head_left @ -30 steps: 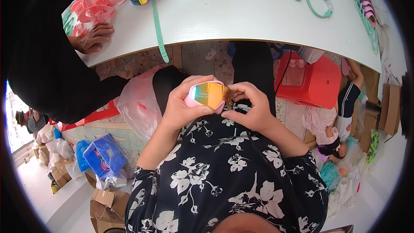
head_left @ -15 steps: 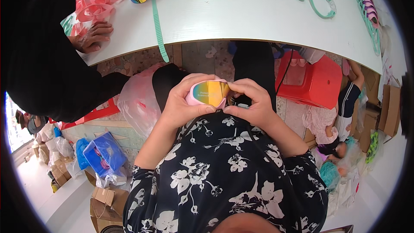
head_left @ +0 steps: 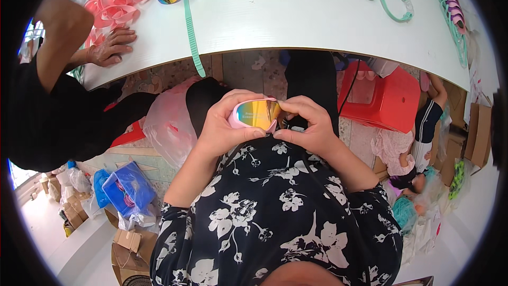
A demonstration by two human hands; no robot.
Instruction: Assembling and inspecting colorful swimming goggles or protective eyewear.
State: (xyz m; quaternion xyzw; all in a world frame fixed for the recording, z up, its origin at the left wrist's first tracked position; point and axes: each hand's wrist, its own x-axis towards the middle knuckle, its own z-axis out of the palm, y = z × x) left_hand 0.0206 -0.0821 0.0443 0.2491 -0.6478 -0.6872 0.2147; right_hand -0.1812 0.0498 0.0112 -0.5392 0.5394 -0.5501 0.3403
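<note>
Left hand (head_left: pixel 225 124) wraps closed around the pink mirrored swim goggles (head_left: pixel 256 114), steadying them at chest height; right hand (head_left: pixel 309 127), at three o'clock, pinches their end to work it.

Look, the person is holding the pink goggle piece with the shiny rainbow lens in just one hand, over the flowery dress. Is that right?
Not quite. The head view shows both hands on it: the left hand wraps the pink goggle piece from the side, and the right hand pinches its other end. The rest is right: the lens is shiny and rainbow-coloured, and it is held over the flowery dress.
</note>
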